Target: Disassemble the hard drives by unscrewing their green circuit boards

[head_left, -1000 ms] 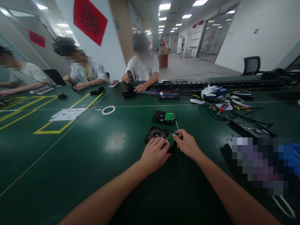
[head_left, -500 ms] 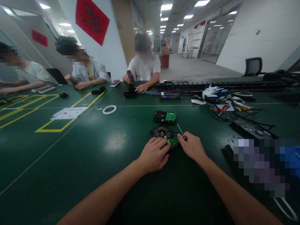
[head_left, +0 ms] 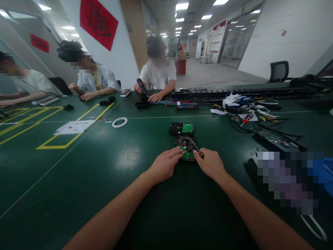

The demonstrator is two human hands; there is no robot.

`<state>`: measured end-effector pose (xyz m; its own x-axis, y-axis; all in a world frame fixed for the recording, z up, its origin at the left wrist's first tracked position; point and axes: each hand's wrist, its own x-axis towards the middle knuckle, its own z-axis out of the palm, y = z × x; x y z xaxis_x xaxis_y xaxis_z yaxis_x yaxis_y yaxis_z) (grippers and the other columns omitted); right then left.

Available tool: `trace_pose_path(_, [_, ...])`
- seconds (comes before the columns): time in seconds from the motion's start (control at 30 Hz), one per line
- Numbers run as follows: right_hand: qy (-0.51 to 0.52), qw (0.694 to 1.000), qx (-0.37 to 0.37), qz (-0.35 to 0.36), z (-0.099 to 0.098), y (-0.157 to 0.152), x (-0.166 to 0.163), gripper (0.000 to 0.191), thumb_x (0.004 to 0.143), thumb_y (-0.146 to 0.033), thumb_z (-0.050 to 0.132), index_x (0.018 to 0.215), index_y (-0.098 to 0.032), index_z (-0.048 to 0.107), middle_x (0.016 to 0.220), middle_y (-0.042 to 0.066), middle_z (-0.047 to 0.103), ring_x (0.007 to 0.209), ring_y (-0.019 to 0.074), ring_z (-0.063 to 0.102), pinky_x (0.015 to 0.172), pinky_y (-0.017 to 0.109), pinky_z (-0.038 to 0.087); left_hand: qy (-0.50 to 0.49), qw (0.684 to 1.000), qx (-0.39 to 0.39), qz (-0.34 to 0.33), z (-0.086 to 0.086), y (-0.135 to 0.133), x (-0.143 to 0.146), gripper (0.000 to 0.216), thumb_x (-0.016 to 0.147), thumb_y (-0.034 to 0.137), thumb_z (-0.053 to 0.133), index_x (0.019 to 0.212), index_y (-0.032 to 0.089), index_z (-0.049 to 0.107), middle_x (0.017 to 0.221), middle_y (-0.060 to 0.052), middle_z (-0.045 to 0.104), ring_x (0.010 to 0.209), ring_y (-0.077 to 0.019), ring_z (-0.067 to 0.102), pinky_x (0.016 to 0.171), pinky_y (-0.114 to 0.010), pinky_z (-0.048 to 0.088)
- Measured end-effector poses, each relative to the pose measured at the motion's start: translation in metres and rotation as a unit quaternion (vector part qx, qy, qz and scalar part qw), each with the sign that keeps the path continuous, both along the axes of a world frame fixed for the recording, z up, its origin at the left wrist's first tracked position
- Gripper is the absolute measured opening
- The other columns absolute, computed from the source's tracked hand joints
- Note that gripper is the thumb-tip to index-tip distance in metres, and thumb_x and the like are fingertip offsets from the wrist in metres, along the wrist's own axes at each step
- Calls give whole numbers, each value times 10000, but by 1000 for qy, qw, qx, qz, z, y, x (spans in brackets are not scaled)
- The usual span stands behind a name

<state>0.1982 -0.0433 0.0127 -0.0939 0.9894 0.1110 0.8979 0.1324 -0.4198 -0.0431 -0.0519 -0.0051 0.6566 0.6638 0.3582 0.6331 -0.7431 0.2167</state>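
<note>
A hard drive (head_left: 185,141) lies flat on the green table in front of me, its circuit board (head_left: 189,154) on the near side. At its left edge, my left hand (head_left: 165,163) has its fingertips closed on the drive. My right hand (head_left: 210,162) grips a screwdriver (head_left: 195,144), whose thin shaft points up and left over the drive; I cannot tell whether the tip touches it. Just beyond, a second hard drive (head_left: 181,128) with a green board sits close to the far end of the first.
A white tape roll (head_left: 119,122) and paper sheets (head_left: 74,127) lie to the left. Gloves (head_left: 236,100), a red-handled screwdriver (head_left: 244,121) and a circuit-board device (head_left: 279,140) are on the right. Across the table a person (head_left: 158,74) holds a power screwdriver (head_left: 142,86).
The near hard drive has been turned and now lines up with the second one. My left hand has shifted to its left edge, and the screwdriver's shaft has come in over the drive.
</note>
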Motion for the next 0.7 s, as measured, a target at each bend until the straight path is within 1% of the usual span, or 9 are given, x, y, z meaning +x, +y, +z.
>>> trace_pose_path(0.13, [25, 1000, 3, 4, -3, 2, 2, 458, 1009, -516, 429, 758, -208, 658, 750, 57, 694, 662, 193, 617, 597, 299, 363, -9, 999, 26, 20, -2, 8, 7, 447, 913, 127, 572, 1352, 202, 538, 1411, -109, 595, 1335, -237, 551, 1097, -464, 481])
trace_pose_path(0.23, [52, 999, 2, 2, -3, 2, 3, 428, 1010, -497, 432, 820, -205, 680, 794, 54, 706, 685, 188, 627, 618, 295, 387, 1, 999, 37, 29, -3, 12, 11, 431, 914, 135, 581, 1337, 209, 547, 1404, -100, 603, 1310, -237, 568, 1109, -483, 454])
trace_pose_path(0.33, [62, 998, 20, 11, -2, 3, 3, 395, 1006, -466, 444, 862, -195, 692, 847, 62, 716, 737, 200, 640, 654, 303, 415, 9, 998, 41, 40, -5, 15, 12, 427, 923, 142, 572, 1343, 211, 543, 1419, -88, 596, 1308, -231, 568, 1120, -490, 430])
trace_pose_path(0.4, [79, 996, 34, 21, -2, 4, 3, 363, 1003, -438, 454, 945, -186, 708, 922, 72, 729, 823, 215, 661, 719, 314, 448, 11, 998, 42, 50, -6, 16, 13, 425, 925, 141, 570, 1343, 215, 547, 1424, -82, 595, 1308, -224, 567, 1121, -488, 423])
trace_pose_path(0.47, [104, 993, 44, 19, -2, 4, 2, 349, 991, -417, 481, 1099, -172, 704, 1039, 90, 733, 915, 228, 678, 797, 330, 474, 10, 997, 44, 62, -6, 18, 14, 422, 923, 134, 572, 1336, 219, 559, 1417, -82, 600, 1310, -222, 566, 1112, -486, 425])
trace_pose_path(0.5, [117, 992, 43, 15, -2, 4, 1, 367, 982, -411, 499, 1183, -167, 684, 1095, 99, 727, 929, 229, 687, 817, 335, 485, 8, 997, 44, 68, -7, 18, 14, 422, 921, 129, 571, 1333, 222, 566, 1412, -83, 605, 1312, -223, 564, 1107, -486, 427])
trace_pose_path(0.53, [133, 990, 38, 10, -1, 3, 0, 399, 974, -408, 514, 1259, -165, 654, 1133, 105, 721, 910, 223, 699, 818, 335, 497, 5, 996, 45, 72, -6, 19, 14, 422, 920, 124, 569, 1330, 223, 572, 1405, -86, 609, 1314, -225, 562, 1103, -488, 428])
trace_pose_path(0.6, [173, 985, 14, 9, 0, 2, -2, 449, 969, -399, 525, 1357, -187, 600, 1123, 91, 728, 779, 189, 715, 762, 320, 522, -2, 996, 45, 76, -6, 20, 15, 426, 918, 114, 564, 1329, 226, 580, 1394, -90, 617, 1314, -231, 559, 1094, -491, 431])
trace_pose_path(0.7, [221, 975, -29, 18, 3, -1, -6, 459, 972, -391, 527, 1389, -208, 586, 929, 44, 757, 631, 160, 703, 660, 287, 529, -12, 996, 46, 79, -6, 21, 15, 426, 920, 113, 562, 1329, 227, 584, 1371, -91, 630, 1309, -242, 554, 1068, -494, 448])
